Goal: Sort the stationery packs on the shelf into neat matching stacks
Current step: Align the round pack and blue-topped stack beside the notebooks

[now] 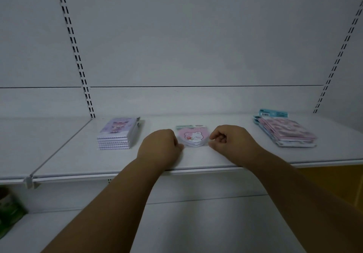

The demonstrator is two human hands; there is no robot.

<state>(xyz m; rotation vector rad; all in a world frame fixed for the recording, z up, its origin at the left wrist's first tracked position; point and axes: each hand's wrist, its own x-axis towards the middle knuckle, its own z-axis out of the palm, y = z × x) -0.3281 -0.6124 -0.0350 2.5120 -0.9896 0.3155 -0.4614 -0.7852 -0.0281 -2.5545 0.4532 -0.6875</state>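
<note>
Both hands reach onto the white shelf [196, 158] and flank a small stack of pink heart-shaped packs [193, 137] lying about midway along it, nearer the front edge than the back. The left hand [160, 146] is curled into a loose fist, its fingertips meeting the stack's left side. The right hand [229, 140] is also curled, thumb and forefinger pinched at the stack's right side. Toward the shelf's left end sits a neat pile of purple notebooks [117, 134]. Toward the right end lies a looser, fanned pile of pink and blue packs [284, 131], tilted against each other.
</note>
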